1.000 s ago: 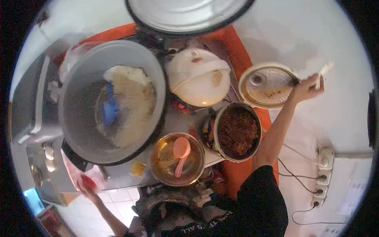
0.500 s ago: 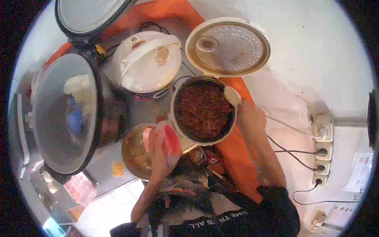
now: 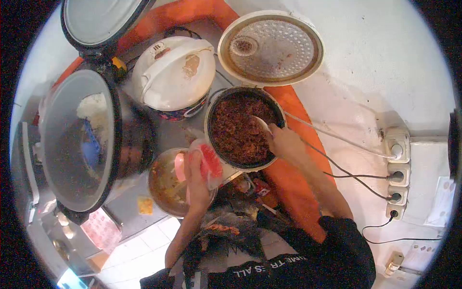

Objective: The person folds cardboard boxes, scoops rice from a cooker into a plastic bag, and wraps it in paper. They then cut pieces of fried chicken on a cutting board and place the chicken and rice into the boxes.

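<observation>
My right hand (image 3: 284,142) grips a spoon (image 3: 261,124) whose bowl touches the dark reddish-brown food (image 3: 243,127) inside the open round cooker (image 3: 208,129). To the left of that cooker, my left hand (image 3: 196,180) holds a clear plastic container (image 3: 211,166) with red on it, tilted beside the cooker's rim. Beneath my left hand is a metal bowl (image 3: 156,192) with orange-brown residue or food and a pink-handled utensil (image 3: 179,166) in it. The cooker's perforated lid (image 3: 274,48) stands open behind.
A closed white cooker (image 3: 175,77) sits behind left. At the left, a large open cooker (image 3: 115,168) holds white rice (image 3: 91,108) and a blue scoop (image 3: 90,147). Cables run to wall sockets (image 3: 396,176) at the right. A yellow square (image 3: 145,205) lies near the bowl.
My right hand has moved left from the cooker's right rim, and the spoon is now down in the dark food. The left hand still holds the container.
</observation>
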The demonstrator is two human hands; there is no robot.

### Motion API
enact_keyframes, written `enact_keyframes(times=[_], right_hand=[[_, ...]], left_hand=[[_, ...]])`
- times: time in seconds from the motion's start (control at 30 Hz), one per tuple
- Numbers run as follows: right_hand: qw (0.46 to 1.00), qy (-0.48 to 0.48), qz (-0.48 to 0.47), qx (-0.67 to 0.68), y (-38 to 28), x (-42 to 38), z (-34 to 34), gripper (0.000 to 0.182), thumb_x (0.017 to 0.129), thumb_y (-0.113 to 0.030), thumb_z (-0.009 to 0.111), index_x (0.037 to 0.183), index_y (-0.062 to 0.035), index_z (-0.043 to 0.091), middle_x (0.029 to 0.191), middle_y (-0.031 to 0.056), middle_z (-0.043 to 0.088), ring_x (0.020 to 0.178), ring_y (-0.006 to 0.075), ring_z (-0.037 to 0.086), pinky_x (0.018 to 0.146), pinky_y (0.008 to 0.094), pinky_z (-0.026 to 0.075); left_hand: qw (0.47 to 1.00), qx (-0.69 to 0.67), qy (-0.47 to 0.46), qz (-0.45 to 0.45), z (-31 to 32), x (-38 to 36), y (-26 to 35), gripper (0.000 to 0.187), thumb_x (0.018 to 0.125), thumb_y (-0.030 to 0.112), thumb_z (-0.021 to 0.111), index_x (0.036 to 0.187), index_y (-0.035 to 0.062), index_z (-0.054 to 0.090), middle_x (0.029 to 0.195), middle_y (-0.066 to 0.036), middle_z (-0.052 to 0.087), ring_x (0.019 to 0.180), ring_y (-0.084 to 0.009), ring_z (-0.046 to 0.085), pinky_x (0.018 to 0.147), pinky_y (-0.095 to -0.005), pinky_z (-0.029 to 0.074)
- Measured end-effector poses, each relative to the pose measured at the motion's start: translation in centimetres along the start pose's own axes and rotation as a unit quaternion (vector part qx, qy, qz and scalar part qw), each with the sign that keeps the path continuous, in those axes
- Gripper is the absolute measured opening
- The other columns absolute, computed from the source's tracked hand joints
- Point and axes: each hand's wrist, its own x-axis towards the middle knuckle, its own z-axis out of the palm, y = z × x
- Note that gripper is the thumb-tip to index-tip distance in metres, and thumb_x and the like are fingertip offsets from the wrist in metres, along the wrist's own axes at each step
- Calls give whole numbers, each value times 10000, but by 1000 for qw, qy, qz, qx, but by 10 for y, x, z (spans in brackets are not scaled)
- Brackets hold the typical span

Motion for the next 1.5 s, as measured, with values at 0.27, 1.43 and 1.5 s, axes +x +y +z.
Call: enact_keyframes(times=[0.27, 1.43, 1.5], right_hand=[[997, -48, -5, 56, -1, -2, -10, 360, 1047, -383, 492, 1179, -77, 628, 975, 271, 710, 920, 492, 684, 821, 604, 540], [901, -94, -134, 403, 1, 29, -3, 416, 1033, -352, 549, 1064, 31, 708, 863, 215, 719, 784, 307, 709, 745, 422, 563], [908, -86, -110, 396, 14, 19, -10, 417, 1040, -353, 546, 1064, 32, 705, 846, 191, 718, 774, 274, 702, 740, 404, 559]], left_hand=[[999, 32, 5, 42, 7, 3, 1, 433, 1054, 476, 487, 1264, 110, 586, 1126, -57, 663, 1020, -202, 640, 892, -363, 531], [971, 204, 28, 122, 16, -9, 36, 598, 1057, 464, 456, 1513, 78, 425, 1509, -139, 465, 1379, -291, 461, 1116, -432, 415], [976, 171, 67, 120, 44, -16, 46, 627, 1061, 514, 430, 1517, 83, 426, 1504, -120, 482, 1375, -272, 474, 1105, -434, 432]])
